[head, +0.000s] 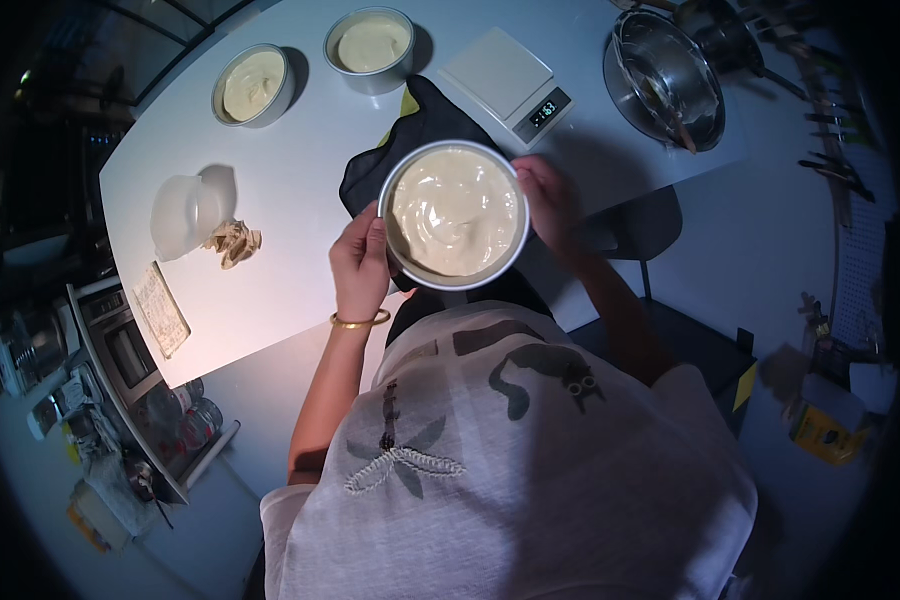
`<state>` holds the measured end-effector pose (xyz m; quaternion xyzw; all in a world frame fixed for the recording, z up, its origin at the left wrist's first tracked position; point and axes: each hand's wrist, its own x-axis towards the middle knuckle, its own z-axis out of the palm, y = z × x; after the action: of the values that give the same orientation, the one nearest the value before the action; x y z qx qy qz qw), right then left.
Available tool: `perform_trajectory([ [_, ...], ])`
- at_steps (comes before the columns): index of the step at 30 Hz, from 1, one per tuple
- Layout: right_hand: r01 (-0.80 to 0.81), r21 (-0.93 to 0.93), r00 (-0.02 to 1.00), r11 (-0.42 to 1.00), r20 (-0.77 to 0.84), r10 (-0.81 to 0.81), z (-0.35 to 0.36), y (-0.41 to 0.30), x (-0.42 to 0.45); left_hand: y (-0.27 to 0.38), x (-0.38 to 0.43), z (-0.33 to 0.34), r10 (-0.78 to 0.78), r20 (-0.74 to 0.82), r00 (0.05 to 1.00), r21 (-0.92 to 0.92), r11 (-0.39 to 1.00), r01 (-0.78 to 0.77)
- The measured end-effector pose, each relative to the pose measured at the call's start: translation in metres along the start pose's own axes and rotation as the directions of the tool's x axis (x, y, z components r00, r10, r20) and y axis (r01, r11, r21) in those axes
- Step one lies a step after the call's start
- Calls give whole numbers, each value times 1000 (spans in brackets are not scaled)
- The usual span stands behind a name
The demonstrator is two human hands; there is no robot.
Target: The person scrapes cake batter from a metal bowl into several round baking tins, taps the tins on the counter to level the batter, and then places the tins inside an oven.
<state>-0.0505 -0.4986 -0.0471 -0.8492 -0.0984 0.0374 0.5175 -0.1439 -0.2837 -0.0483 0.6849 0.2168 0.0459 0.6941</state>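
Between my two hands is a round metal cake pan (523, 225) of glossy pale batter (454, 210). My left hand (360, 259) grips its left side, thumb near the rim. On the right side, my right hand (546, 196) holds the pan with its fingers at the wall. Beneath and behind the pan lies a dark cloth (427, 127) with a yellow-green part; whether the pan touches it I cannot tell. Two more round pans, one at the back left (274, 105) and one at the back centre (379, 81), hold pale batter too.
A lit digital kitchen scale (495, 71) stands behind my right hand. Further right, a metal mixing bowl (667, 82) smeared with batter holds a spatula. A translucent bowl (176, 217), crumpled brown paper (234, 244) and a notebook (161, 307) with writing lie on the white table (292, 180).
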Motion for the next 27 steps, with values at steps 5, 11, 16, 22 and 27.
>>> perform_trajectory([
  [5, -96, 57, 992, 994, 86, 91, -3, 8, 5, -5, 16, -2, -67, 35, 997, 47, 997, 65],
  [11, -207, 99, 976, 973, 87, 198, 22, 91, 2, -119, 25, -18, -76, -25, 997, 198, 977, 79],
  [16, 54, 62, 995, 997, 78, -59, 36, 89, 19, -95, 10, 12, -183, 0, 983, -53, 982, 183],
  [22, 30, 12, 1000, 999, -1, -30, -12, -15, 3, 11, -3, -1, 23, 10, 1000, -64, 998, -22],
  [27, -151, 176, 988, 973, 49, 144, -12, -11, -4, 23, 8, -4, 47, 64, 997, 11, 999, -48],
])
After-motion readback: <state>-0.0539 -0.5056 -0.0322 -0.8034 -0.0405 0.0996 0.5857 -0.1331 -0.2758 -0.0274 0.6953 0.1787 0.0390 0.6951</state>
